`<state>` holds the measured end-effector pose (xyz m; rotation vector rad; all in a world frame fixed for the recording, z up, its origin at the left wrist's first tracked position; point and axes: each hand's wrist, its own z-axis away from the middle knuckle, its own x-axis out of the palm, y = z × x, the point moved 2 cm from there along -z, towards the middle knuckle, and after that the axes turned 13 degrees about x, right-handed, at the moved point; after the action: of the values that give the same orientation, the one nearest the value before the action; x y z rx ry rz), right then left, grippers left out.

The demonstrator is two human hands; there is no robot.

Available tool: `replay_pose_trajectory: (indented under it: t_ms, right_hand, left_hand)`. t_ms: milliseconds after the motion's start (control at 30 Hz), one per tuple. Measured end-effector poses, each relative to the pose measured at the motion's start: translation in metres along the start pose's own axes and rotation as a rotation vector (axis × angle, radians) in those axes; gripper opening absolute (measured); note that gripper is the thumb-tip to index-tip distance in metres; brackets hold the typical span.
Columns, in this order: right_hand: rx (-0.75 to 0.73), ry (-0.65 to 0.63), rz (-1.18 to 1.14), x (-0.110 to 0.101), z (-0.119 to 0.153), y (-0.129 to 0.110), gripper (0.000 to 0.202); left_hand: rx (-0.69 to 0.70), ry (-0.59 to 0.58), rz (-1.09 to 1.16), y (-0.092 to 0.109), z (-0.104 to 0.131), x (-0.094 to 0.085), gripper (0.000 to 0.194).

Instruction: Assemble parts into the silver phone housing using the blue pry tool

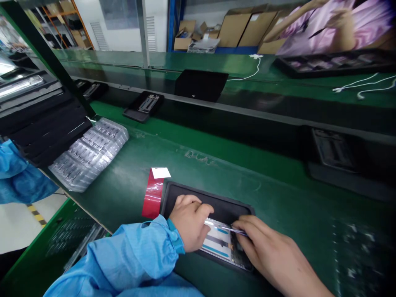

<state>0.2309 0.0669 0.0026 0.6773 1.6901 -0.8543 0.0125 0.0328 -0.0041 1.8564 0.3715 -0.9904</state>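
A black tray point(213, 201) lies on the green bench in front of me. In it sits an opened phone-like device point(216, 239) with a silver-white inside and blue strips. My left hand point(192, 222), in a blue sleeve, grips the left end of this device with curled fingers. Pinched in my right hand point(266, 243) is a thin metal tool that looks like tweezers point(236, 230), held low over the device's upper edge. Its tip is partly blurred, so I cannot tell whether it touches anything. Beside the tray's left end lies a red film strip point(154, 194) with a white label point(161, 173).
Clear plastic blister trays point(93, 152) and stacked black trays point(43, 123) stand at the left. Beyond the bench, a dark conveyor point(247, 123) carries black trays with devices point(148, 103). Another person in pink point(340, 29) works across the line. Clear plastic point(355, 255) lies at right.
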Motion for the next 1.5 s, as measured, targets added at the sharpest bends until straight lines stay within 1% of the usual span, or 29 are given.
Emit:
replay_pose_trajectory:
  t_ms: [100, 267, 400, 633, 933, 1100, 1233, 1367, 1500]
  right_hand:
    - [-0.013, -0.065, -0.01, 0.009, -0.001, -0.004, 0.018]
    - [0.006, -0.115, -0.041, 0.017, -0.004, -0.006, 0.019]
    - [-0.037, -0.138, -0.002, 0.016, -0.007, -0.013, 0.02]
    - [-0.105, -0.133, 0.085, 0.014, -0.013, -0.026, 0.015]
    - [-0.116, -0.179, 0.134, 0.008, -0.017, -0.034, 0.023]
    - [-0.082, -0.187, 0.152, 0.006, -0.018, -0.035, 0.022]
    - [-0.067, -0.195, 0.147, 0.01, -0.018, -0.032, 0.017]
    - [-0.064, -0.161, 0.121, 0.015, -0.015, -0.028, 0.017]
    - [-0.001, -0.103, -0.008, 0.016, -0.016, -0.024, 0.021]
  left_hand:
    - [0.002, 0.001, -0.004, 0.0, 0.0, 0.0, 0.042]
    - [0.01, -0.007, -0.004, 0.001, 0.0, 0.0, 0.042]
    - [0.003, -0.009, -0.003, 0.001, 0.001, -0.001, 0.043]
    - [0.0, -0.019, -0.007, 0.001, 0.0, -0.001, 0.044]
    - [-0.01, -0.031, -0.003, 0.001, -0.001, -0.002, 0.044]
    - [-0.012, -0.036, -0.009, 0.001, -0.001, -0.001, 0.044]
    - [-0.015, -0.035, -0.013, 0.001, -0.001, -0.001, 0.044]
    - [-0.011, -0.044, -0.008, 0.001, -0.002, -0.001, 0.044]
    - [-0.012, -0.047, -0.01, 0.001, -0.001, -0.002, 0.043]
